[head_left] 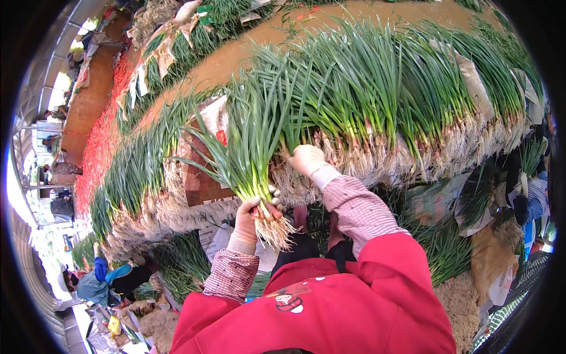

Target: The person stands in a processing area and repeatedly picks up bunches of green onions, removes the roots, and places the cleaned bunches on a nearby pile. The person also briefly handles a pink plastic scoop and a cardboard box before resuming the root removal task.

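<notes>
Gloved, my left hand (256, 212) grips a bunch of green leafy stalks with pale roots, like green garlic (254, 155), by its lower stems; the roots hang down past the fingers. To the right, my right hand (307, 160), in a pale glove, is at the lower stems of a long row of the same plants (371, 88). Its fingers are curled in at the green stems; how much it holds is hidden. Between the left part of the row and the held bunch lies a brown and white printed sack (203, 163).
Another row of plants (141, 172) runs along the left. Beyond lie brown boarding (234, 53) and red scraps (104, 146). A co-worker (99, 283) crouches at lower left; another (528, 194) is at far right. More greens (442, 248) and sacks (495, 256) lie at right.
</notes>
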`<state>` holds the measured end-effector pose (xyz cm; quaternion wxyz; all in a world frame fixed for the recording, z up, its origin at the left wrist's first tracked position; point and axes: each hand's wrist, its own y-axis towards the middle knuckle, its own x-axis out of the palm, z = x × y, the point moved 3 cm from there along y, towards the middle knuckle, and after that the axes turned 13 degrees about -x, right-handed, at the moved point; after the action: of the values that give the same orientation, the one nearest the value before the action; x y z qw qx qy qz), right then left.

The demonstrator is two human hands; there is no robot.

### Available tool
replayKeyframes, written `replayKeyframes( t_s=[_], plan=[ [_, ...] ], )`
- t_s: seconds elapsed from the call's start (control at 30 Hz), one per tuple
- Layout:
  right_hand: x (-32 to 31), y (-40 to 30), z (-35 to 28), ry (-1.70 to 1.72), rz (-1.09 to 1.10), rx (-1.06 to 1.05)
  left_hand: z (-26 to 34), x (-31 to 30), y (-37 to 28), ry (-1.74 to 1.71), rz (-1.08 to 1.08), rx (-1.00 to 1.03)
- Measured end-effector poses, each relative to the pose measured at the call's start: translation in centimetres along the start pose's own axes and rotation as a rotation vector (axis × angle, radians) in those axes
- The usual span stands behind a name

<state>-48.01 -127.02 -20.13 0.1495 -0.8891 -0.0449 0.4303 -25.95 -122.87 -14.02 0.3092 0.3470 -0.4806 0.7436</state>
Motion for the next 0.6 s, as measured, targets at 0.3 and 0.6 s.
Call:
replayKeyframes(
  t_s=[0.3, 0.6],
  plan=[
    [-1.9, -11.0, -3.5, -0.093, 0.426, -0.643, -5.0, 0.2, 1.9, 0.03, 0.092, -0.266],
    [-1.9, -15.2, 1.4, 1.11, 0.767, 0.087, -7.3, 9.4, 4.3, 0.014, -0.02, -0.188]
  ],
)
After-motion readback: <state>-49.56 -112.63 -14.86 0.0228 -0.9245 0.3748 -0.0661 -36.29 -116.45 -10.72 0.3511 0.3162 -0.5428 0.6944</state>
